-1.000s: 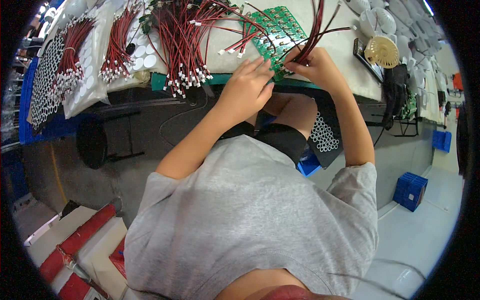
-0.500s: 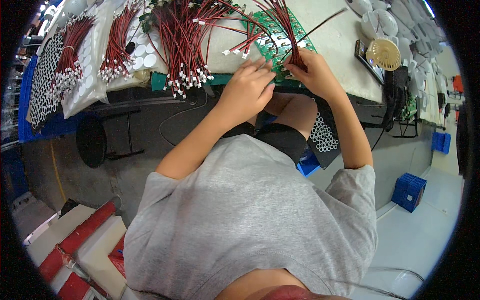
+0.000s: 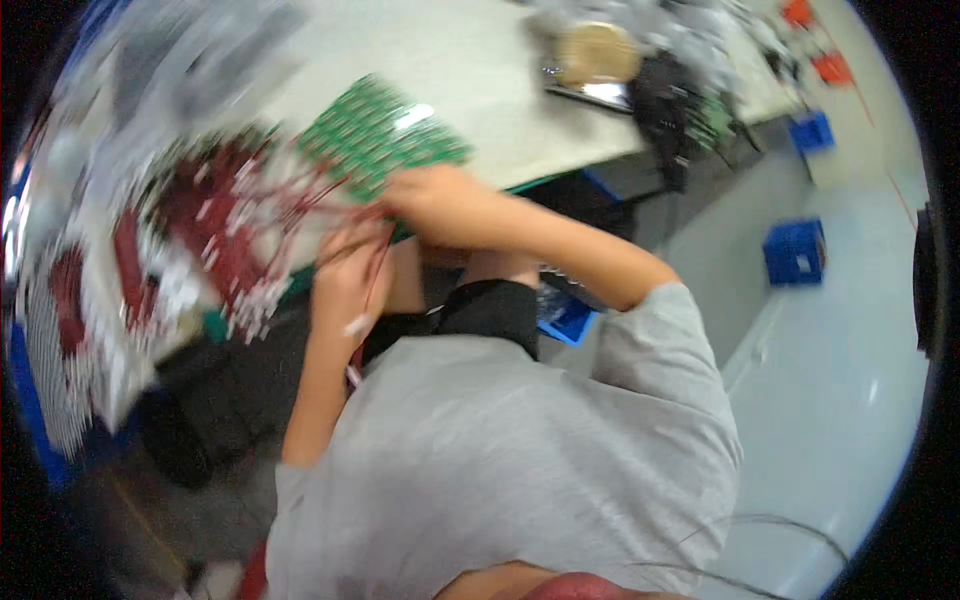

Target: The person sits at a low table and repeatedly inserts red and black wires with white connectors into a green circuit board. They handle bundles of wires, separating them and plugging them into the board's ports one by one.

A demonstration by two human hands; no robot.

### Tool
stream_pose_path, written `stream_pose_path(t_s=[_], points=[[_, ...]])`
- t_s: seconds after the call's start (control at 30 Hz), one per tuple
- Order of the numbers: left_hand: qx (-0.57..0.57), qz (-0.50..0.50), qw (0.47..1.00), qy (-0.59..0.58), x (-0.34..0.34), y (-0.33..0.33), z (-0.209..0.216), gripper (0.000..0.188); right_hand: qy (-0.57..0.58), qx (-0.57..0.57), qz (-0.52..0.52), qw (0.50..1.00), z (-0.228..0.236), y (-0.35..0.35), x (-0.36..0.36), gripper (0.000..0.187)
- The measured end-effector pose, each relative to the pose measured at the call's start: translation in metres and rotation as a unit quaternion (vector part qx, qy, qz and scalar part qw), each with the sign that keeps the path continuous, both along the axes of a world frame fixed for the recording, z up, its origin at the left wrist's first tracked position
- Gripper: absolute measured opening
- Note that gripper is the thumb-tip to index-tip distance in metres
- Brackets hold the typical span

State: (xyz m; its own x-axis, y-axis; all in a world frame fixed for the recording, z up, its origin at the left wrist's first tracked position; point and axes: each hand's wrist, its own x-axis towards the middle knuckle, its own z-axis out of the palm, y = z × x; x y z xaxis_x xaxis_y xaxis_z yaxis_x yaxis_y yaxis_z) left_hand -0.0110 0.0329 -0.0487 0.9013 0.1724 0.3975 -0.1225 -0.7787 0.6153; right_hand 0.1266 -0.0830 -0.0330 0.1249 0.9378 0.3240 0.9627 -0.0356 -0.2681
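Note:
My right hand [image 3: 437, 205] is closed around a bundle of thin dark-red wires [image 3: 335, 205] at the table's front edge. The wires fan out to the left of it. Close beside it, my left hand [image 3: 345, 272] is at the wires, its fingers smeared by motion. A red wire with a white connector [image 3: 357, 325] at its end hangs across the left hand toward my lap. Just beyond both hands lies a green panel of circuit boards [image 3: 385, 140], flat on the white table top [image 3: 480, 60].
A large heap of red wires with white connectors [image 3: 215, 215] lies to the left, with smaller bundles [image 3: 130, 255] beyond it. A round yellowish fan-like part [image 3: 597, 55] rests on a dark flat object at the far right. A blue crate [image 3: 795, 252] stands on the floor.
The whole view has swung, so table and hands appear further left and turned. The wire bundle, upright in my right hand before, now spreads leftward. A wire now hangs over my left hand.

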Motion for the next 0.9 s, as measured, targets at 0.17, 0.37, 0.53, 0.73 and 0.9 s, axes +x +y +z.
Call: stream_pose_path(t_s=[0.17,0.37,0.53,0.73,0.9], points=[[0.02,-0.004,0.999,0.047,-0.006,0.003,0.004,0.025,0.023,-0.047,-0.019,0.998,0.005,0.011,0.001,0.014],[0.016,0.029,0.999,0.016,0.009,-0.01,0.001,0.027,0.11,-0.006,-0.042,0.993,0.017,-0.007,0.015,0.018],[0.123,0.097,0.988,0.002,0.024,-0.015,-0.005,0.036,0.27,-0.07,-0.089,0.956,0.039,-0.023,0.019,0.012],[0.095,0.109,0.989,-0.01,0.021,-0.007,-0.007,0.034,0.326,-0.062,-0.1,0.938,0.034,-0.02,0.019,0.012],[0.038,0.11,0.993,-0.032,0.012,0.003,-0.012,0.026,0.291,-0.059,-0.062,0.953,0.027,-0.003,0.017,0.01]])
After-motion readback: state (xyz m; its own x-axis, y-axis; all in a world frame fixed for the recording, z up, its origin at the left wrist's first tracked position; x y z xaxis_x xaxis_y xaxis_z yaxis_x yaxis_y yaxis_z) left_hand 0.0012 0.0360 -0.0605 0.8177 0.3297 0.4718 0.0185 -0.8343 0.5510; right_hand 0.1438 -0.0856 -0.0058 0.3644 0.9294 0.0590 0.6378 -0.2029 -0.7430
